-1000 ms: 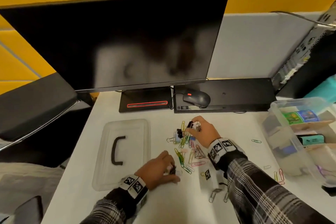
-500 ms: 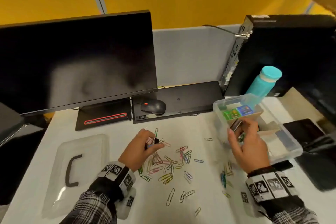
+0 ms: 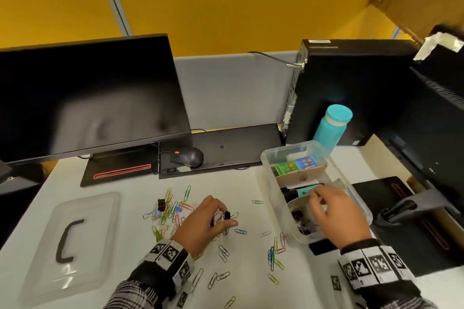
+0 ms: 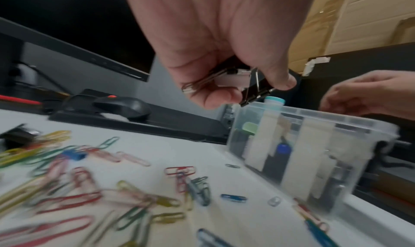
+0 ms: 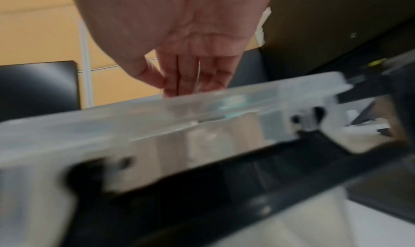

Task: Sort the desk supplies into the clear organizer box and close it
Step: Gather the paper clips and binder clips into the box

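The organizer box [image 3: 267, 158] is clear plastic, a little cloudy, with brown cardboard dividers [image 3: 298, 176] inside. Its lid [image 3: 70, 246] on the left is the same clear glossy plastic, with a matt black handle. The paper clips [image 3: 173, 208] look like wire coated in coloured plastic. The binder clip [image 4: 256, 89] is black metal with shiny wire arms. The desk [image 3: 251, 283] is smooth, matt white. The bottle [image 3: 331, 125] is matt teal.
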